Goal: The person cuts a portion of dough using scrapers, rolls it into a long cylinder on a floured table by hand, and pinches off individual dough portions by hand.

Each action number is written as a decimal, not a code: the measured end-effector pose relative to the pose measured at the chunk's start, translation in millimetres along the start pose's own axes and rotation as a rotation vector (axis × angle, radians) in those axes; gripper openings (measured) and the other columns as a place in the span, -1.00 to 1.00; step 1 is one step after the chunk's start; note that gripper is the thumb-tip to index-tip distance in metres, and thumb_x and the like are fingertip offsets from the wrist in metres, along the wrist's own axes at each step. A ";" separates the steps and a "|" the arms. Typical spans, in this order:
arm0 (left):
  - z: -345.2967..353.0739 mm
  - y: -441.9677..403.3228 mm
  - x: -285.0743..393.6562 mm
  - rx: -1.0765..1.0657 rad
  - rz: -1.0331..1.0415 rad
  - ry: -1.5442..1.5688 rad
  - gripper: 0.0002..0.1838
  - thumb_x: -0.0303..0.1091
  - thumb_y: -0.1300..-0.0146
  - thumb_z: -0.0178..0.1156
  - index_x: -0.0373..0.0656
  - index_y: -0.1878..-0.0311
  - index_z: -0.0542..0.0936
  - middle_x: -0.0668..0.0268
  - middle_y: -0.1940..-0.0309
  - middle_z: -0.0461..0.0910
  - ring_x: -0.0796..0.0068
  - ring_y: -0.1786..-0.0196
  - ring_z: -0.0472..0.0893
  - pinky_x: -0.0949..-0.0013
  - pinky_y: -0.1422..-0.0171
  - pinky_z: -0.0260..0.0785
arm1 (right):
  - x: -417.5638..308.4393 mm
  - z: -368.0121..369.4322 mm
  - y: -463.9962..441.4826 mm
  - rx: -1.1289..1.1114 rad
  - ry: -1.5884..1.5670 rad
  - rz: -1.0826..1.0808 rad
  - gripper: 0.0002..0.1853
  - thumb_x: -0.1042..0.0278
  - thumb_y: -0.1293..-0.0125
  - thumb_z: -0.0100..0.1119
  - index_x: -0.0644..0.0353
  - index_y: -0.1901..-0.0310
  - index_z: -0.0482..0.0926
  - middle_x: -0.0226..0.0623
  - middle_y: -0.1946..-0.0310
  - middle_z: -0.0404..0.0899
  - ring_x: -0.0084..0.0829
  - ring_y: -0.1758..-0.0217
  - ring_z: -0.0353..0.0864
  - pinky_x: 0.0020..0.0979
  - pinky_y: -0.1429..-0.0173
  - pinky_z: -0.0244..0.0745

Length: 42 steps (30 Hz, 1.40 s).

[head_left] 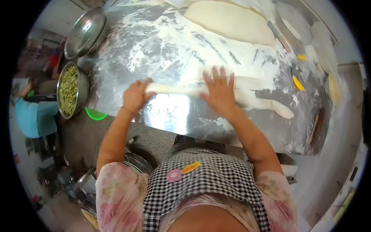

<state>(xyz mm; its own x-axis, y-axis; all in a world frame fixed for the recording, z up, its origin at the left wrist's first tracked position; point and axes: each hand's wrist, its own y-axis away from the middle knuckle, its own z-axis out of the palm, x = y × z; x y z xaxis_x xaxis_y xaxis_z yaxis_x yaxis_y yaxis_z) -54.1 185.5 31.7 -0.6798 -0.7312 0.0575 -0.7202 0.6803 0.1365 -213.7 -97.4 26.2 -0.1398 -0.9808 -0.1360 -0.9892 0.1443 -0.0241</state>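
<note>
A long rope of pale dough (174, 89) lies across the floured metal table (127, 65) near its front edge. Around the rope's left end, the fingers of my left hand (136, 94) are curled. My right hand (221, 91) lies palm down over the rope, its fingers spread and a little blurred. Past my right hand the dough grows thicker and runs to a rounded end at the right. Behind this rope a large flat slab of dough (232, 22) rests at the back of the table.
A metal bowl of chopped green filling (68, 91) stands at the left edge, with stacked empty bowls (85, 33) behind it. A scraper (279, 36), a yellow-handled knife (298, 82) and a sieve (295, 23) are at the right. Another person (36, 118) is at the far left.
</note>
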 end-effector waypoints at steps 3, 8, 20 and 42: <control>1.7 -14.3 -37.0 0.060 -0.138 -0.009 -0.33 0.23 -0.27 0.02 0.05 -0.35 0.35 0.13 0.06 0.52 0.19 0.01 0.51 0.08 -0.05 0.38 | 7.8 -13.7 -32.7 0.042 0.031 0.124 -0.27 -0.17 -0.37 -0.10 0.03 -0.45 0.07 -0.01 -0.50 -0.17 0.01 -0.57 -0.28 0.23 -0.50 -0.45; 5.2 -7.7 -6.6 0.356 0.131 -0.170 -0.36 0.04 -0.34 0.03 0.04 -0.42 0.23 0.08 -0.45 0.10 -0.03 -0.48 0.07 -0.20 -0.49 -0.16 | -34.5 4.8 56.2 -0.312 -0.101 -0.136 -0.29 -0.08 -0.39 -0.10 0.16 -0.44 0.07 -0.01 -0.50 -0.12 -0.05 -0.57 -0.25 0.03 -0.56 -0.44; 54.1 22.3 255.6 -0.019 1.131 0.340 -0.39 -0.13 -0.08 0.28 -0.09 -0.22 0.44 0.22 -0.37 0.28 0.11 -0.48 0.13 -0.10 -0.49 -0.05 | 116.4 -32.6 203.3 -0.101 -0.179 0.219 -0.23 0.17 -0.18 0.22 0.23 -0.38 0.15 -0.10 -0.43 0.10 -0.04 -0.49 0.04 -0.07 -0.48 0.03; 14.8 -128.2 478.4 0.317 0.835 0.324 -0.42 -0.21 0.00 0.37 -0.10 -0.15 0.51 0.18 0.05 0.52 0.20 -0.04 0.48 0.15 -0.01 0.33 | 287.8 -6.9 204.1 0.564 -0.390 0.574 -0.67 0.42 -0.35 -0.01 0.32 -0.12 0.46 0.05 -0.17 0.43 -0.02 -0.29 0.37 -0.20 -0.36 0.24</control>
<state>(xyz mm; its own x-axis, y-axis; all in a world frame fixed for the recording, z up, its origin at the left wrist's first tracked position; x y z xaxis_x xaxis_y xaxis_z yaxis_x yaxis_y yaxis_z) -289.1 -250.8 27.0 -0.9548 0.0514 0.2927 -0.0553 0.9370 -0.3450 -456.1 -351.1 -11.0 -0.4800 -0.6385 -0.6016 -0.5887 0.7429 -0.3187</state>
